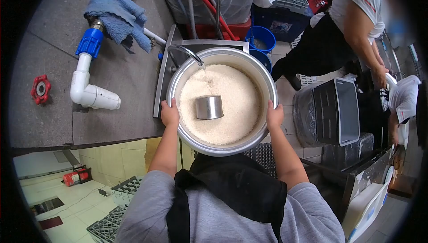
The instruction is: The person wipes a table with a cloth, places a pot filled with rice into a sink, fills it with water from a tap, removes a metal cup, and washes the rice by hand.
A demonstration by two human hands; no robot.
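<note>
Between my two hands is a large round metal pot (273, 92), filled with pale rice (236, 109). My left hand (170, 113) grips its left rim, thumb on top and the other fingers hidden beneath. On the right rim my right hand (274, 115) grips in the same way. A small metal cup (209, 107) lies on its side on the rice. Over the pot's far left edge curves a chrome faucet (186, 51), with a thin stream of water falling onto the rice. Behind the pot shows the metal edge of a sink (214, 42).
White pipe with a blue fitting (90, 42), a blue cloth (117, 13) and a red valve handle (41, 89) are on the left. Blue buckets (262, 38) stand behind. At right are a grey bin (348, 111) and two people, one in a white shirt (356, 2).
</note>
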